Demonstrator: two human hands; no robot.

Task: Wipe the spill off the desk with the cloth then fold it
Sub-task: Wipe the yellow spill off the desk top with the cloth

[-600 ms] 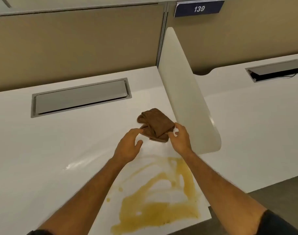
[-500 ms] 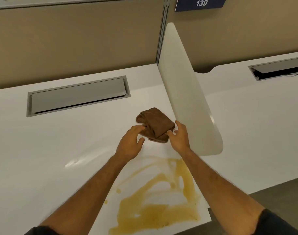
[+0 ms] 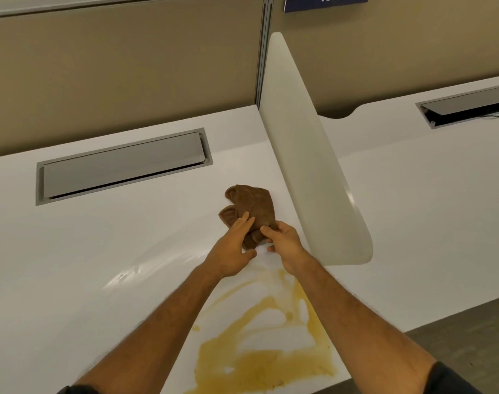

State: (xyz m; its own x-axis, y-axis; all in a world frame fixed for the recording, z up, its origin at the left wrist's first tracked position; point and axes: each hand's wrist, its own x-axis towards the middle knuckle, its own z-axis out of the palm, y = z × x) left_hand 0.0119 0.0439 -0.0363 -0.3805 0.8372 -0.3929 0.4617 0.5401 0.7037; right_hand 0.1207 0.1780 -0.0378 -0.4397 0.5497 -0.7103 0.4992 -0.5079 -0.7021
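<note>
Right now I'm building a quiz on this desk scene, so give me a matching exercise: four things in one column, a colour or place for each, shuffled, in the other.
Things:
1. cloth
2. spill
3. cable hatch
4. divider

Descriptions:
A. grey, set into the desk at the back left
B. brown, under both hands
C. white, upright at the desk's right edge
D. yellow, at the near edge between the forearms

Pairs: 1-B, 2-D, 3-A, 4-C
</note>
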